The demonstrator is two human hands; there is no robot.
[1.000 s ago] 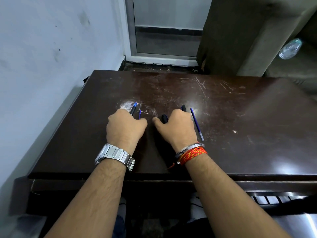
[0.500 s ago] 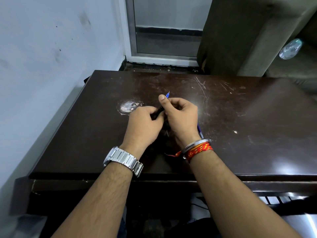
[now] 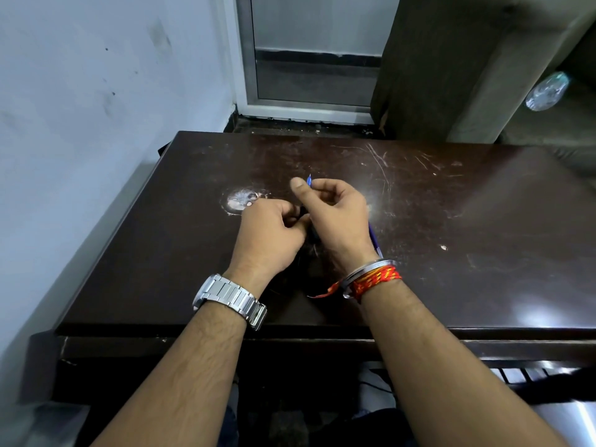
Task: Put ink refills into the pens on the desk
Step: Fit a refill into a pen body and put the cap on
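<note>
Both hands are together above the middle of the dark wooden desk (image 3: 451,195). My right hand (image 3: 335,217) pinches a thin blue ink refill (image 3: 309,181) between thumb and forefinger, its metal tip pointing up and away. My left hand (image 3: 271,233) is closed around a black pen barrel (image 3: 304,214), of which only a short dark piece shows between the two hands. Another blue refill (image 3: 375,240) lies on the desk, partly hidden behind my right wrist. Other pens under the hands are hidden.
A white worn patch (image 3: 240,200) marks the desk just left of my hands. A pale wall runs along the left edge. Behind the desk are a door frame (image 3: 248,59) and a dark cabinet (image 3: 429,66). A plastic bottle (image 3: 546,91) lies at the far right.
A second ago both hands lay flat on the desk over the pens and refills. They have since lifted and come together, the right holding a refill and the left a pen barrel.
</note>
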